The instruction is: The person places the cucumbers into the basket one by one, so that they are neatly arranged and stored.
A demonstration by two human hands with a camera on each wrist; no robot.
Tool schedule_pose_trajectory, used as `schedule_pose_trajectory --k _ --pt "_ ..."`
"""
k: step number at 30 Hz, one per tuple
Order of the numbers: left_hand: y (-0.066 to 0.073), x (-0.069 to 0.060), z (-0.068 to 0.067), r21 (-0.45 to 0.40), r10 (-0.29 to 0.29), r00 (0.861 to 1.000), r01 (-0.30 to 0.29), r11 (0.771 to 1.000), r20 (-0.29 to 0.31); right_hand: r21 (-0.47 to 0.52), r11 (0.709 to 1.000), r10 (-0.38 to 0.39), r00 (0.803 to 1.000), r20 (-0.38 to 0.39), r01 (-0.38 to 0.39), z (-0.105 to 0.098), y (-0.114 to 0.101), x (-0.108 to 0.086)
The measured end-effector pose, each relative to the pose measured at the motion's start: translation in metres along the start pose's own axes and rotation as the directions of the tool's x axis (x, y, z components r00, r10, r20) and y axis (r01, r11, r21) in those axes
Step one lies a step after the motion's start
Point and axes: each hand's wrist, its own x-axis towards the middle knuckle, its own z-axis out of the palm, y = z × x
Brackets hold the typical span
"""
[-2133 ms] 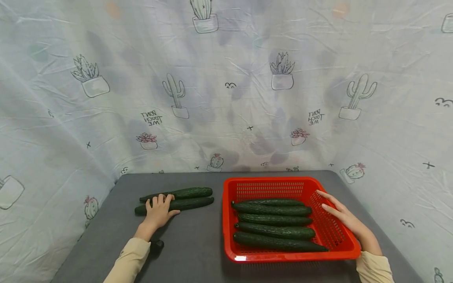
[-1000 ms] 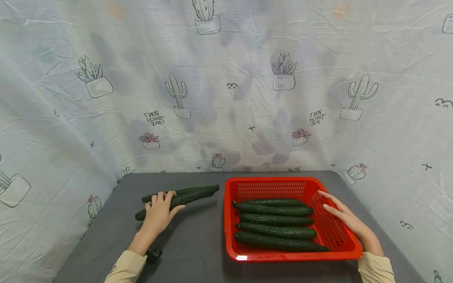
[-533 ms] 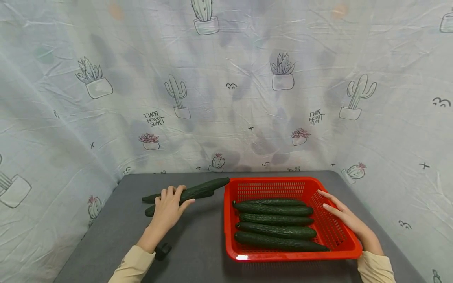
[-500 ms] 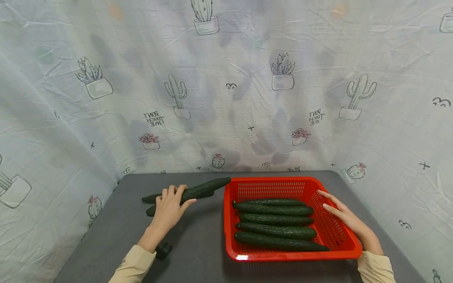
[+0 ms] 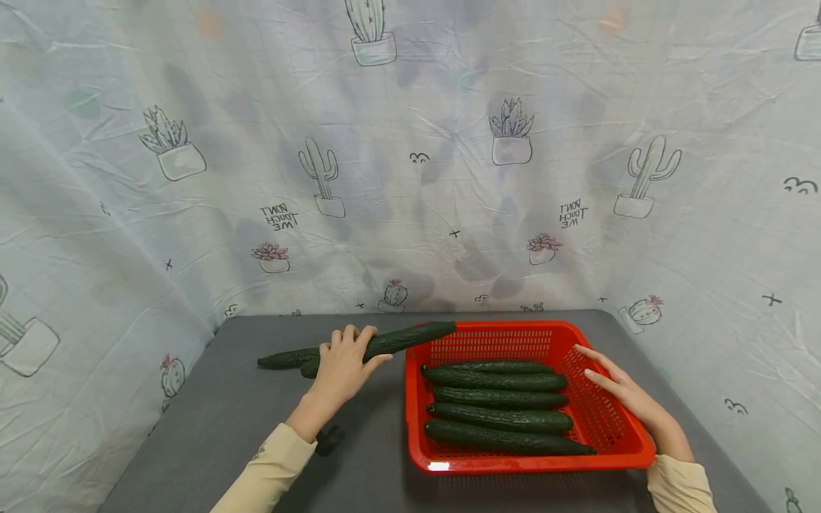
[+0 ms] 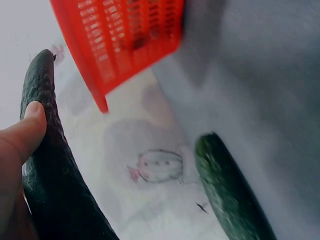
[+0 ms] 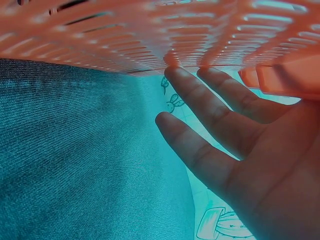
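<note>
My left hand point(image 5: 340, 367) grips a dark green cucumber point(image 5: 413, 336) from above, its far end raised over the left rim of the red plastic basket point(image 5: 539, 466). In the left wrist view the thumb point(image 6: 32, 125) presses along that cucumber's side. A second cucumber point(image 5: 282, 358) lies on the table behind the left hand, partly hidden. My right hand point(image 5: 641, 406) holds the basket's right side, two digits inside the rim. In the right wrist view the other fingers point(image 7: 200, 105) stretch out along the basket's outside. Several cucumbers point(image 5: 497, 417) lie side by side in the basket.
A grey table point(image 5: 212, 420) carries everything. Behind and at both sides hangs a pale curtain point(image 5: 385, 178) printed with potted cacti. A black device point(image 5: 329, 439) sits at the left wrist.
My left hand took one of the two cucumbers, lifted it off the table and moved it right, up to the basket's left rim. The right hand and basket stayed in place.
</note>
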Motion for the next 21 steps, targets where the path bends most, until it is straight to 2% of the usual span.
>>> schedule_pose_trajectory --k 3,12,21 --pt "0.012 0.005 0.001 -0.001 0.019 0.999 -0.019 1.0 0.034 0.014 1.0 0.003 1.0 0.003 -0.003 0.0 0.0 0.0" --pt "0.047 0.019 0.004 0.033 0.06 0.988 -0.065 0.997 0.14 -0.028 0.999 0.02 1.0 -0.015 -0.021 0.001 -0.001 0.0" --pt "0.082 0.035 0.005 0.045 0.073 0.96 -0.089 0.995 0.269 -0.044 0.999 0.004 1.0 -0.018 -0.004 0.001 0.0 -0.001"
